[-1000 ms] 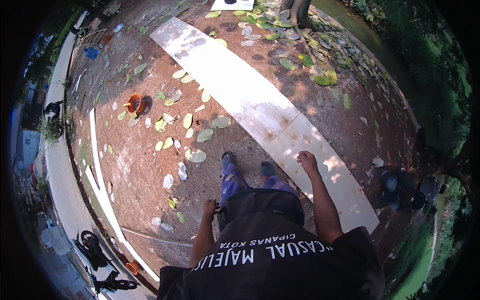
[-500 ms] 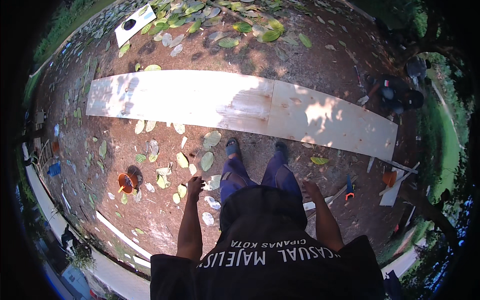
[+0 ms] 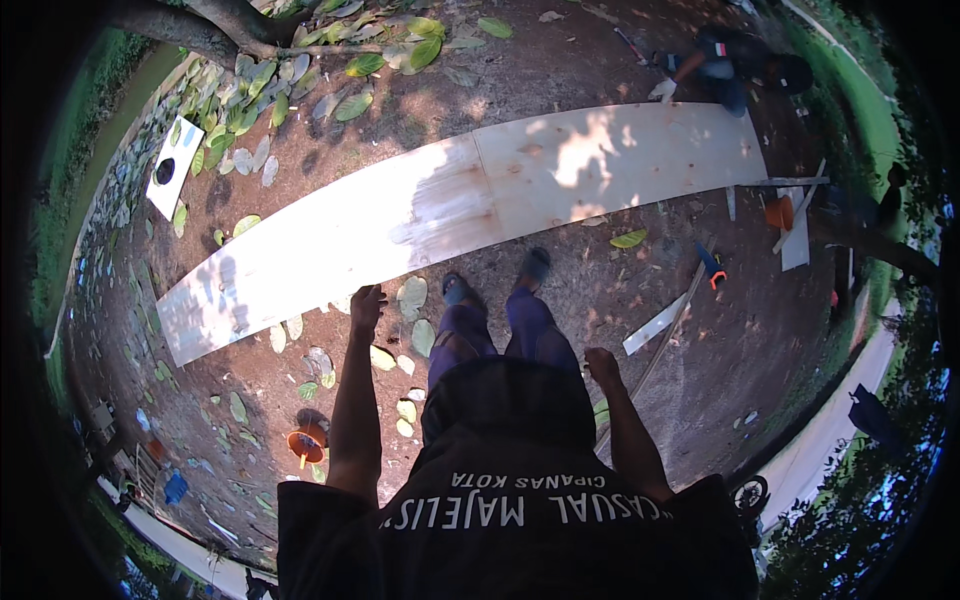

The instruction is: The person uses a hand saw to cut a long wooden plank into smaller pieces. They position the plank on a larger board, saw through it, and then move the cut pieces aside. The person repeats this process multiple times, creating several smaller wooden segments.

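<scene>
A long pale strip of plywood lies on the ground in front of me, made of a left sheet (image 3: 350, 215) and a right sheet (image 3: 620, 150) meeting at a seam. My left hand (image 3: 368, 312) hangs just short of the left sheet's near edge, fingers loosely curled and a little apart, nothing in it. Low at my right side, my right hand (image 3: 602, 368) is closed with no object showing. At the far edge of the right sheet crouches another person (image 3: 735, 65) in dark clothes, whose pale-gloved hand (image 3: 662, 90) is at the board's edge.
An orange bucket (image 3: 307, 443) stands at the left. To the right lie a blue-and-orange tool, apparently a handsaw (image 3: 713, 268), a thin strip of wood (image 3: 655, 325) and another orange container (image 3: 779, 212). A white board with a dark hole (image 3: 176, 168) lies far left among fallen leaves. Tree branches (image 3: 240, 25) cross the top.
My view has turned toward the right, so the plywood now slants up to the right. My left hand appears closer to its near edge. My right hand looks more closed.
</scene>
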Demonstrator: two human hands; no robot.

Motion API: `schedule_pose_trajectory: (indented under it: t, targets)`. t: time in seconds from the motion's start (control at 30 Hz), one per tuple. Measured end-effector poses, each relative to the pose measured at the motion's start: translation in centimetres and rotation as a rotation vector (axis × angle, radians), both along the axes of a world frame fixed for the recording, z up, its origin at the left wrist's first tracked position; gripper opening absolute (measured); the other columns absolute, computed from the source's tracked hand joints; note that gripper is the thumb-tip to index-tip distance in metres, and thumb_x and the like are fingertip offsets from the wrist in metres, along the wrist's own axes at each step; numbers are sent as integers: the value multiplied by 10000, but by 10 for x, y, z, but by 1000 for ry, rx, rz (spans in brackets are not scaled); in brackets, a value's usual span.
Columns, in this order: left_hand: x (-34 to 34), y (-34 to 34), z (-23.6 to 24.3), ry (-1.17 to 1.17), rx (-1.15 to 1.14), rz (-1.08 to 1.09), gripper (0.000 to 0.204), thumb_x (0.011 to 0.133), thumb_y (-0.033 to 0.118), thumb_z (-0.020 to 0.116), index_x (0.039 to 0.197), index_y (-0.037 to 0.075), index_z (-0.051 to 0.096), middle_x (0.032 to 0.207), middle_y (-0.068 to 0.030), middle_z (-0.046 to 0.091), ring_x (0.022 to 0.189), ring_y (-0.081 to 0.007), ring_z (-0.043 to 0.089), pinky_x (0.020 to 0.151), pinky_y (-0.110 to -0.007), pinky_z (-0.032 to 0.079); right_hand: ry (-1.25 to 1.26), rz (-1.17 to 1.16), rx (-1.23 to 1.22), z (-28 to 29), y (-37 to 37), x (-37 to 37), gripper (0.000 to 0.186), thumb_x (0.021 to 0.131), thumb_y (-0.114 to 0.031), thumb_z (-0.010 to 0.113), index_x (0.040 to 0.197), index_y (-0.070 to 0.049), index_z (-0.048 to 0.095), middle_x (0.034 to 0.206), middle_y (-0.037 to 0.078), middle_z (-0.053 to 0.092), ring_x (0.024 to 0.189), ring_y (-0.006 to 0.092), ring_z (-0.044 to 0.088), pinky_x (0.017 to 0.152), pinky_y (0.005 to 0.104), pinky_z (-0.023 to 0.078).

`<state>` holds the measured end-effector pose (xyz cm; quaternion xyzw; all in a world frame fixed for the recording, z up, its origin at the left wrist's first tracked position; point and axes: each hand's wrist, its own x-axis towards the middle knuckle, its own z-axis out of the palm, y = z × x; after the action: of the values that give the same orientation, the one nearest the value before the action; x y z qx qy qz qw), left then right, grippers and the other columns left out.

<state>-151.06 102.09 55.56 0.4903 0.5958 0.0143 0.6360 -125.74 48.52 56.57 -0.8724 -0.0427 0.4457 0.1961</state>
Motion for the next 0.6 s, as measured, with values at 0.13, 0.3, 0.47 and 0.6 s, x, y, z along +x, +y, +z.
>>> schedule_pose_trajectory:
  t: [0.13,0.3,0.47,0.6]
  targets:
    - [51,-23,2,-25,-62,-171,316,978,324,618,1212,111,617,1039,-70,711,892,-191,688,715,-357,508,9,9,12,-4,27,-1,475,944,-446,565,954,4,716,979,256,703,985,403,680,878,491,505]
    - [65,-69,6,20,-172,-291,334,1010,323,587,1170,32,620,930,-83,704,752,-183,679,604,-346,517,-93,-105,17,27,71,19,465,927,-455,578,970,-15,720,1045,248,704,1035,420,664,908,508,515]
    - [-9,-31,-122,327,322,-1208,300,999,293,585,1169,48,625,910,-99,696,750,-223,672,614,-367,520,-504,288,188,5,75,59,395,978,-370,518,912,-37,721,933,239,702,960,417,680,873,529,533]
    - [14,-26,-97,161,-28,-765,250,977,241,619,1135,48,634,933,-125,687,754,-240,660,591,-371,506,-573,122,22,-24,23,34,413,1015,-321,470,898,-10,714,913,230,700,936,416,681,846,543,539]
